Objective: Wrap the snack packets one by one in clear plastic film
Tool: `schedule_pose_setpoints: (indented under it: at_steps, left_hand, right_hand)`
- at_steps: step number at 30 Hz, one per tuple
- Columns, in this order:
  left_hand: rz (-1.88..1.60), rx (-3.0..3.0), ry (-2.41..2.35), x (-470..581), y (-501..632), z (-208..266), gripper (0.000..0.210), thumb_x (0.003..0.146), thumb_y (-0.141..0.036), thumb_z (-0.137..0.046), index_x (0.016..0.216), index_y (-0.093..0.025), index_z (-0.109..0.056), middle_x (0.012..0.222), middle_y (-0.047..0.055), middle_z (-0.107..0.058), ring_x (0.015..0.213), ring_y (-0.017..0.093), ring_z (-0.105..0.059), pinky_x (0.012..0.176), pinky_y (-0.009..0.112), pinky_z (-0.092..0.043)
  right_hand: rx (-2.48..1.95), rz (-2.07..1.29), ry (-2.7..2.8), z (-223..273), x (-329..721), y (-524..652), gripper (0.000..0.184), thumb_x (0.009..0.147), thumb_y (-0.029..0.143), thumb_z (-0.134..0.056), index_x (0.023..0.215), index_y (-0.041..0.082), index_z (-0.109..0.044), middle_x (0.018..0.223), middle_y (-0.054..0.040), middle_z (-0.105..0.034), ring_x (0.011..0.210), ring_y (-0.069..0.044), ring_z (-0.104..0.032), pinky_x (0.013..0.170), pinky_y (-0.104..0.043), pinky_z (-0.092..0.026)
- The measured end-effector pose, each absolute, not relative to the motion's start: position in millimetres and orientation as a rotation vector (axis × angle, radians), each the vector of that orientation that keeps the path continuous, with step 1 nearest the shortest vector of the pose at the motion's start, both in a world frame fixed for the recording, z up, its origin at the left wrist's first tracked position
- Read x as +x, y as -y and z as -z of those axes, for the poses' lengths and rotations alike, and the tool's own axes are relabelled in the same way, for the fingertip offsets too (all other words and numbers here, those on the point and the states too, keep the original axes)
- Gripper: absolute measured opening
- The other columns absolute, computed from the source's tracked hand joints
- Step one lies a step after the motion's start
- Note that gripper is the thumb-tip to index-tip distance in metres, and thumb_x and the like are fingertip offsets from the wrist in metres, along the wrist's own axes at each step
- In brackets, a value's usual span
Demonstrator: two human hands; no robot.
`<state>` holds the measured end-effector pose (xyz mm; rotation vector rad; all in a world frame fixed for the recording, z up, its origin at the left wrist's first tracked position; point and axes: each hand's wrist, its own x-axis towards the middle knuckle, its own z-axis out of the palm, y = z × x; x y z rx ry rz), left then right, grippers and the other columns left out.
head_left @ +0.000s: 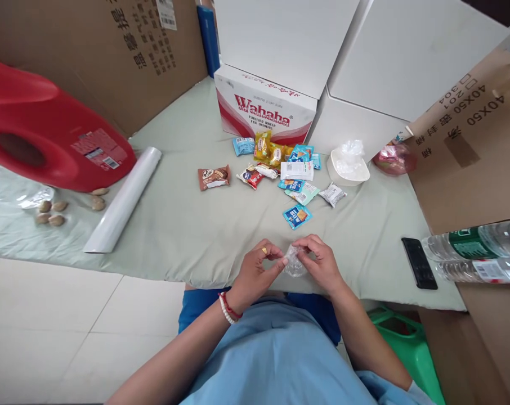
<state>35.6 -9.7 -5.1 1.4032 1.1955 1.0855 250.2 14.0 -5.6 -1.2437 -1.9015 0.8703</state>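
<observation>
Between my two hands, close to the table's front edge, is a small crumpled clear plastic bag (295, 264). My left hand (261, 267) pinches its left side, thumb against fingers; a ring and a bracelet show on this arm. On the bag's right side, my right hand (318, 261) grips the plastic with thumb and fingertips. Just beyond lies a blue snack packet (297, 216). Farther back are more wrapped snacks, among them a brown packet (214, 177), a yellow packet (262, 145) and a grey-white packet (333, 194). A white plastic tub (348, 174) holds more clear bags.
A white roll (124, 199) and a large red jug (56, 129) stand on the left, near several brown nuts (57, 220). At the back is a Wahaha carton (265, 107). To the right lie a phone (419, 263) and water bottles (487, 242).
</observation>
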Motion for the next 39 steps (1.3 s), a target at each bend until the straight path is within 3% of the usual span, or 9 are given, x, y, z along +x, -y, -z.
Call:
schedule_pose_setpoints:
  at_steps: [5,10,18,21,24,29,34,37,39]
  left_hand:
    - [-1.01,1.005,-1.155,39.3,4.9,8.9,0.052,0.093,-0.072,-0.057,0.094,-0.021,-0.064,0.103,0.008,-0.067,0.099,0.024,-0.067,0.08,0.035,-0.057]
    - [-0.864,1.036,-1.166,45.7,-3.7,16.6,0.054,0.073,-0.06,-0.084,0.106,-0.019,-0.069,0.108,0.009,-0.074,0.096,0.024,-0.07,0.088,0.037,-0.054]
    - [-0.97,0.67,-1.142,34.9,-12.3,28.1,0.052,0.067,-0.066,-0.083,0.075,-0.02,-0.062,0.071,-0.002,-0.059,0.068,0.014,-0.052,0.064,0.027,-0.044]
    - [-1.021,0.638,-1.1,36.0,-11.2,23.2,0.055,0.071,-0.069,-0.083,0.08,-0.02,-0.06,0.077,-0.002,-0.058,0.073,0.014,-0.054,0.067,0.026,-0.046]
    - [-1.017,0.603,-1.001,36.7,-9.9,18.9,0.058,0.069,-0.064,-0.088,0.101,-0.021,-0.064,0.098,0.002,-0.067,0.087,0.018,-0.062,0.076,0.031,-0.054]
    - [-0.984,0.731,-1.039,32.1,-7.9,24.4,0.044,0.069,-0.053,-0.088,0.084,-0.018,-0.066,0.075,0.0,-0.065,0.072,0.015,-0.058,0.073,0.029,-0.048]
    - [-0.897,0.863,-1.073,27.7,-5.4,24.5,0.04,0.073,-0.056,-0.081,0.08,-0.019,-0.069,0.07,0.0,-0.064,0.069,0.016,-0.057,0.072,0.03,-0.048]
    - [-0.862,0.954,-1.048,24.0,-5.5,21.6,0.045,0.078,-0.064,-0.076,0.077,-0.019,-0.071,0.07,0.001,-0.066,0.071,0.018,-0.059,0.074,0.031,-0.05]
    - [-0.871,1.01,-1.106,20.4,-5.9,21.3,0.049,0.082,-0.067,-0.071,0.076,-0.019,-0.071,0.068,0.002,-0.065,0.07,0.018,-0.058,0.073,0.031,-0.049]
  right_hand:
    - [-1.177,-0.794,1.884,5.3,249.1,-12.6,0.027,0.096,0.017,-0.064,0.119,0.028,-0.072,0.095,-0.003,-0.07,0.089,-0.02,-0.063,0.082,-0.035,-0.054]
    - [-1.117,-0.787,1.906,4.9,240.1,-10.9,0.046,0.096,0.018,-0.065,0.14,0.03,-0.06,0.099,-0.0026,-0.07,0.093,-0.021,-0.066,0.089,-0.036,-0.055]
    - [-1.109,-0.876,1.771,12.1,256.5,-12.2,0.013,0.097,0.018,-0.064,0.1,0.027,-0.074,0.097,-0.0032,-0.069,0.09,-0.019,-0.066,0.08,-0.032,-0.053]
    - [-1.112,-0.963,1.678,13.8,257.8,-12.3,0.01,0.096,0.021,-0.067,0.097,0.027,-0.075,0.096,-0.0031,-0.069,0.09,-0.018,-0.066,0.08,-0.03,-0.052]
    - [-1.166,-1.072,1.496,16.6,255.6,-13.3,0.005,0.093,0.03,-0.072,0.093,0.025,-0.073,0.094,-0.0028,-0.068,0.087,-0.018,-0.064,0.076,-0.029,-0.051]
    - [-1.411,-1.253,1.217,22.7,258.5,-13.3,0.03,0.083,0.046,-0.082,0.095,0.024,-0.066,0.088,-0.0009,-0.066,0.076,-0.016,-0.059,0.067,-0.026,-0.05]
    - [-1.377,-1.215,1.493,9.7,264.9,-9.4,0.071,0.072,0.05,-0.093,0.133,0.027,-0.065,0.136,-0.0095,-0.066,0.119,-0.026,-0.064,0.099,-0.039,-0.055]
    - [-1.328,-1.252,1.549,3.4,265.9,-10.1,0.04,0.088,0.057,-0.079,0.11,0.024,-0.077,0.111,-0.0068,-0.075,0.102,-0.024,-0.068,0.093,-0.038,-0.055]
    - [-1.364,-1.222,1.446,4.6,265.2,-11.9,0.037,0.093,0.06,-0.073,0.094,0.023,-0.079,0.091,-0.0041,-0.073,0.086,-0.021,-0.065,0.082,-0.033,-0.053]
